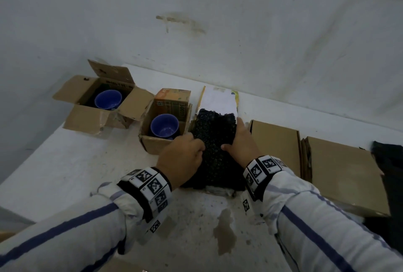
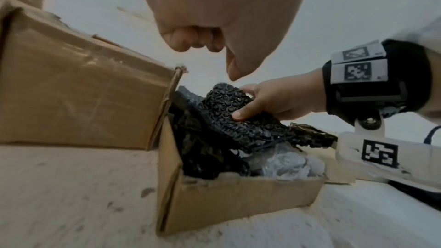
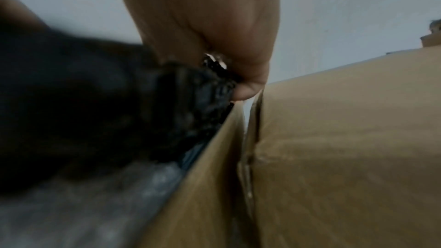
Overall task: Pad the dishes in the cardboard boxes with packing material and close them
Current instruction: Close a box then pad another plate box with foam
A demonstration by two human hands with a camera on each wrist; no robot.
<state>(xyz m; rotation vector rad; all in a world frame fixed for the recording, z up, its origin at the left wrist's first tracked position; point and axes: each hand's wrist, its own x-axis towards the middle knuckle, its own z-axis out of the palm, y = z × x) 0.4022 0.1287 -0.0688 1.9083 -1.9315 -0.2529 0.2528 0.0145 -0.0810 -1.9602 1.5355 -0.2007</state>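
A sheet of black bubble wrap [image 1: 216, 141] fills the open middle box, whose white flap [image 1: 218, 99] stands up behind it. My right hand [image 1: 239, 141] grips the wrap's right edge, thumb on top. The left wrist view shows that hand [image 2: 269, 105] holding the black wrap [image 2: 233, 112] above the box [image 2: 238, 199], with pale wrap [image 2: 284, 163] underneath. My left hand [image 1: 185, 154] is at the wrap's left edge; its curled fingers [image 2: 190, 40] hold nothing. Two blue bowls [image 1: 108, 99] [image 1: 164, 125] sit in open boxes to the left.
Two closed cardboard boxes [image 1: 275, 143] [image 1: 342, 171] lie flat to the right, the nearer one [image 3: 346, 139] tight against the middle box wall [image 3: 203, 176]. A dark object [image 1: 390, 162] is at the far right. A white wall runs behind the speckled table [image 1: 65, 173].
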